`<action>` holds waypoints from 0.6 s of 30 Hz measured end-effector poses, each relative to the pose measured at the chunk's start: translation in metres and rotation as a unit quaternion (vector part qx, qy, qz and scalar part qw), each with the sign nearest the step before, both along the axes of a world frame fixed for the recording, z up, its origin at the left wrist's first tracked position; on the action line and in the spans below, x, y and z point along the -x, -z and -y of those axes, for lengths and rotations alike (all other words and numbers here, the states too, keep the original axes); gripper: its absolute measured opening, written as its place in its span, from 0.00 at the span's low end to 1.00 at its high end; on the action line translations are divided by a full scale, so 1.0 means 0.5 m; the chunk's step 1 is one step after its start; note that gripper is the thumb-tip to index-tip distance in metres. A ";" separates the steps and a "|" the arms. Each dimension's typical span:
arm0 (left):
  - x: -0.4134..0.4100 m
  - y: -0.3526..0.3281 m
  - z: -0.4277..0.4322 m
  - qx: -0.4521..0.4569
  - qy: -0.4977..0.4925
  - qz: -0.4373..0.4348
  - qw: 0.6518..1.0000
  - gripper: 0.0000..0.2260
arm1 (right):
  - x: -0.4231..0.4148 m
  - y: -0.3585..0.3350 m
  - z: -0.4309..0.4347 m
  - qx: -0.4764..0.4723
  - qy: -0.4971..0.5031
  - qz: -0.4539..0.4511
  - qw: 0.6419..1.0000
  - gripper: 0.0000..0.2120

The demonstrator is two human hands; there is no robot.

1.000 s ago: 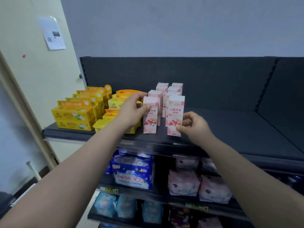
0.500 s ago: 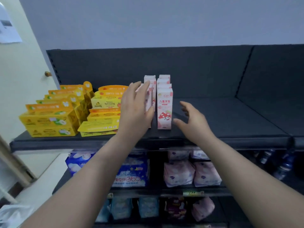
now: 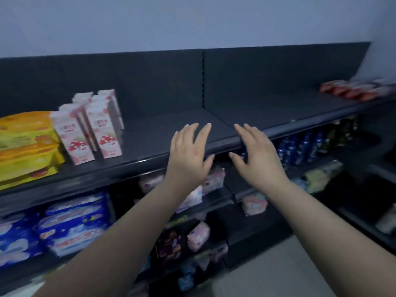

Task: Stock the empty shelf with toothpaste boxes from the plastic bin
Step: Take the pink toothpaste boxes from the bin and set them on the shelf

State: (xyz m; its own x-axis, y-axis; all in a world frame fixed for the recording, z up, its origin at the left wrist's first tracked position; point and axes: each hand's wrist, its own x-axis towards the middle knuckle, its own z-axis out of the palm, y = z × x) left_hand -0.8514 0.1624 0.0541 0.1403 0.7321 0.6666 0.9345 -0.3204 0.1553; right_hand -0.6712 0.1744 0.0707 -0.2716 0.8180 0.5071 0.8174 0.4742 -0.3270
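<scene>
The left hand (image 3: 188, 159) and right hand (image 3: 257, 159) hovered empty, fingers straight, at the front edge of the shelf (image 3: 171, 127), while the pink toothpaste boxes (image 3: 96, 127) stood upright toward its left end, likely light, stiff yet crushable cartons best pinched across their narrow sides.

pink toothpaste boxes (image 3: 92, 127), upright, 2 rows, left on dark shelf (image 3: 171, 127)

One head-worn camera stands close to the shelf (image 3: 162, 125), looking forward and down across its top
</scene>
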 end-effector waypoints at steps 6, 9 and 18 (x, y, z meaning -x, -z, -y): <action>-0.318 0.030 0.015 0.037 0.095 -0.026 0.994 0.29 | -0.327 0.031 0.113 0.024 0.148 0.022 0.989 0.32; -0.472 0.043 0.040 0.045 0.153 -0.031 0.987 0.30 | -0.476 0.047 0.183 0.030 0.211 0.029 0.977 0.32; -0.848 0.073 0.143 0.074 0.323 -0.047 0.942 0.30 | -0.812 0.092 0.391 0.058 0.381 0.016 0.923 0.32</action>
